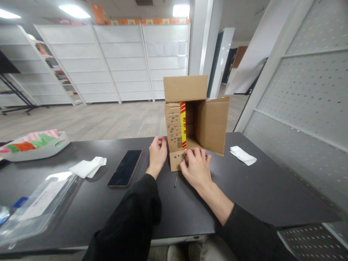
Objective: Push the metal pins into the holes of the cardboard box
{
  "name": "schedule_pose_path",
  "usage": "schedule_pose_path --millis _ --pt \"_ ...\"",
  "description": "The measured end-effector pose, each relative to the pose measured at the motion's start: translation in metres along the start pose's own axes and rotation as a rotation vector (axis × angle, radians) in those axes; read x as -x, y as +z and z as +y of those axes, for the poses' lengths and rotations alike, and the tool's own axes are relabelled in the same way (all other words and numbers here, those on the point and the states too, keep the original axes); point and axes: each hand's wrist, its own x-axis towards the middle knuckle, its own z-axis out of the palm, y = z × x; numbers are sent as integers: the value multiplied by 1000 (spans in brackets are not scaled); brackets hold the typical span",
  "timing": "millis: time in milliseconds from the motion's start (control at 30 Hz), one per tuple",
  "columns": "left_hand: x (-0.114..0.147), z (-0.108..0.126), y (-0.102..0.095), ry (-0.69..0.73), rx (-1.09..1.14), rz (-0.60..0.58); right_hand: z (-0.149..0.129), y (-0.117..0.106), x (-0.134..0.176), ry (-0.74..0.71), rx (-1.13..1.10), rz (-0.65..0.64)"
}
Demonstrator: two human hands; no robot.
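Note:
An opened cardboard box (pixel 174 127) stands on the dark table with its opening toward me. Several small grey round heads, like screws or nails, stud its left front flap, and more sit in the lower flap (pixel 175 166). Beside the box's left edge is my left hand (pixel 158 154), its fingers curled closed; anything inside them is hidden. My right hand (pixel 197 165) rests over the lower flap with bent fingers pressed together near the row of heads. What its fingertips grip is covered. A thin metal rod (pixel 175 179), perhaps a screwdriver, lies on the table below the flap.
To the left lie a black phone (pixel 125 168), folded white tissues (pixel 88 167) and a clear plastic pouch (pixel 40 206). A white basket (pixel 58 145) with colourful cloth stands farther left. Another tissue (pixel 243 155) is on the right, near a perforated panel (pixel 304 98).

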Motion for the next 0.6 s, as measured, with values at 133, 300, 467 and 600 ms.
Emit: schedule_pose_path --millis 133,300,467,600 --pt "0 -2 0 2 9 1 0 0 0 -6 -5 0" --pt "0 -2 0 -3 13 -1 0 0 -1 -4 11 -13" --pt "0 0 0 -7 23 -1 2 3 -1 -16 15 -11" --pt "0 0 0 -4 22 3 2 4 -1 -13 10 -12"
